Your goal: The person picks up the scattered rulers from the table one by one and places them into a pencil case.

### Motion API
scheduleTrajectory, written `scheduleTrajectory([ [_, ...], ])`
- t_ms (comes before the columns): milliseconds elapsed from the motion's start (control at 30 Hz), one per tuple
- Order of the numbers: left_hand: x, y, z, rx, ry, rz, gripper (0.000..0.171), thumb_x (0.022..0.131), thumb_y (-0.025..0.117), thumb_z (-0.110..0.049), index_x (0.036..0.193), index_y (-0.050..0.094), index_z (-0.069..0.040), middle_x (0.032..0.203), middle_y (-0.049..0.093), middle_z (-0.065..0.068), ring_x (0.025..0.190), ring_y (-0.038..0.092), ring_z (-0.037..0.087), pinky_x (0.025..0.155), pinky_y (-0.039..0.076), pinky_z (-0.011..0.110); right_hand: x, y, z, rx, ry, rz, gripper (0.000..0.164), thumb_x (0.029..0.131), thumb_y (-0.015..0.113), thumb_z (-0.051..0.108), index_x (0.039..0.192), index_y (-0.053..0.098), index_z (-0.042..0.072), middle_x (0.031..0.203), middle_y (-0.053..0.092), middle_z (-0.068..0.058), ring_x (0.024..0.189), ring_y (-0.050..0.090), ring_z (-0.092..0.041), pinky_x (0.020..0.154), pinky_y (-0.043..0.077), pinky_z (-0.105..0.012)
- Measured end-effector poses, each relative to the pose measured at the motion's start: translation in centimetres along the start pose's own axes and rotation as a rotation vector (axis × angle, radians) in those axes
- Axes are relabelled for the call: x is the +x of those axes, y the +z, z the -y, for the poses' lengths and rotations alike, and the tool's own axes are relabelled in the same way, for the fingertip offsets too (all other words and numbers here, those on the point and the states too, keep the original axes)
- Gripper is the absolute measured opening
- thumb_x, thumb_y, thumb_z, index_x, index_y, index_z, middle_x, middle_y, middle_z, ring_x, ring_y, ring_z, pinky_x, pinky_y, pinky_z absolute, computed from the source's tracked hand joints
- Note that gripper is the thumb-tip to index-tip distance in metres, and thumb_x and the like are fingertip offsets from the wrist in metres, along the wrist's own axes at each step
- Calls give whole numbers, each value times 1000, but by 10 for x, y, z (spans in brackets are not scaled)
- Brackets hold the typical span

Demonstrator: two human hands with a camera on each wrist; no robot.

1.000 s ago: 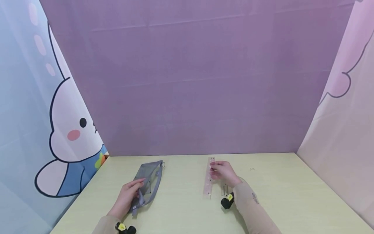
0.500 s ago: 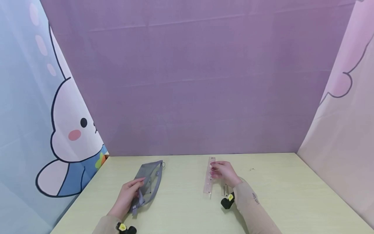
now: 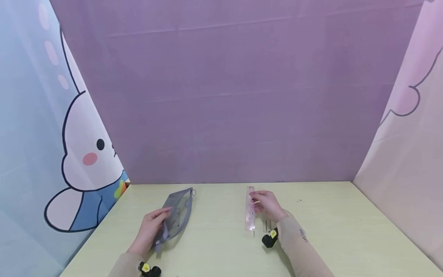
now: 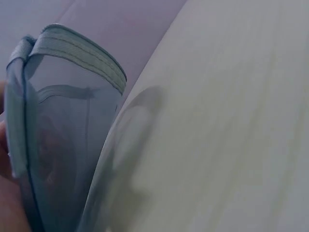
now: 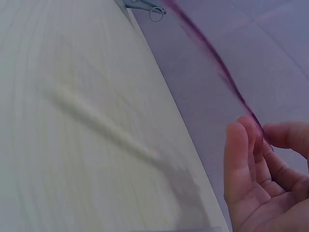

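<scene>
My left hand (image 3: 149, 229) pinches the side of a see-through grey-blue zip pouch (image 3: 174, 200) with a small ring at its far corner. In the left wrist view, the pouch (image 4: 65, 130) stands raised beside the table, its trimmed edge bowed outward. The thumb and fingers of my right hand (image 3: 267, 204) pinch a clear pink ruler (image 3: 250, 221) near its far end. Edge-on in the right wrist view, the ruler (image 5: 219, 63) is off the table and slightly bent. A clear flat piece with slots (image 3: 267, 225) lies partly hidden under my right wrist.
Both hands are over a pale wood-grain table (image 3: 214, 246). A purple cloth (image 3: 228, 115) hangs behind its far edge, with printed cloths at both sides. Small dark marks (image 3: 299, 200) show on the tabletop to the right. Each wrist carries a black camera.
The ruler has turned slightly, its near end shifting right. My left hand and the pouch have risen a little. The right hand has stayed nearly still.
</scene>
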State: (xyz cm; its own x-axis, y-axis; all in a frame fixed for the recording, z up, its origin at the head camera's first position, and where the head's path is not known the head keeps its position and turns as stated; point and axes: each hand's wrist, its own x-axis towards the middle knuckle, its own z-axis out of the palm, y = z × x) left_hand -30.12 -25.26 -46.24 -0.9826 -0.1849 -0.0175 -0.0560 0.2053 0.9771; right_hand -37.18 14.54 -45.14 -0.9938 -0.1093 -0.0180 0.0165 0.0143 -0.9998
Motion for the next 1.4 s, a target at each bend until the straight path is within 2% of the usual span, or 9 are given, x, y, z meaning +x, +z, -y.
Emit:
scheduleTrajectory([
  [267, -4, -4, -6, 30, 23, -4, 37, 94, 59, -20, 127, 63, -4, 135, 55, 13, 104, 49, 15, 76, 44, 26, -1, 1, 1, 0, 9, 11, 37, 96, 57, 13, 121, 55, -15, 88, 59, -12, 60, 58, -14, 56, 51, -26],
  [567, -5, -4, -10, 48, 60, -38, 36, 94, 58, -19, 127, 63, -5, 133, 56, 12, 98, 49, 13, 73, 43, 25, -2, 1, 1, 18, 23, 11, 34, 96, 57, 13, 118, 58, -13, 86, 59, -11, 59, 59, -14, 56, 51, -25],
  [800, -6, 1, -10, 58, 82, -41, 35, 94, 57, -15, 126, 63, -3, 126, 58, 13, 82, 48, 12, 64, 42, 23, -3, 1, 3, 8, 27, 30, 37, 96, 57, 15, 120, 56, -14, 87, 60, -11, 60, 60, -14, 57, 52, -26],
  [1000, -7, 3, -10, 63, 90, -44, 34, 93, 58, -15, 125, 64, -3, 126, 59, 12, 86, 49, 12, 64, 42, 23, -4, 2, 3, 17, 23, 35, 38, 96, 57, 14, 119, 55, -15, 86, 60, -11, 61, 60, -14, 58, 53, -26],
  [1233, -8, 3, -10, 55, 88, -44, 34, 93, 59, -15, 124, 65, -3, 123, 60, 11, 77, 47, 11, 62, 42, 23, -5, 1, 4, 46, 8, 76, 40, 97, 56, 13, 121, 51, -18, 84, 61, -10, 64, 61, -13, 60, 54, -27],
  [1400, -7, 4, -10, 52, 79, -41, 35, 93, 58, -15, 125, 64, -3, 126, 59, 13, 80, 48, 12, 64, 42, 23, -4, 1, 3, 57, 8, 86, 40, 97, 57, 13, 121, 51, -18, 84, 61, -10, 64, 61, -13, 61, 54, -27],
])
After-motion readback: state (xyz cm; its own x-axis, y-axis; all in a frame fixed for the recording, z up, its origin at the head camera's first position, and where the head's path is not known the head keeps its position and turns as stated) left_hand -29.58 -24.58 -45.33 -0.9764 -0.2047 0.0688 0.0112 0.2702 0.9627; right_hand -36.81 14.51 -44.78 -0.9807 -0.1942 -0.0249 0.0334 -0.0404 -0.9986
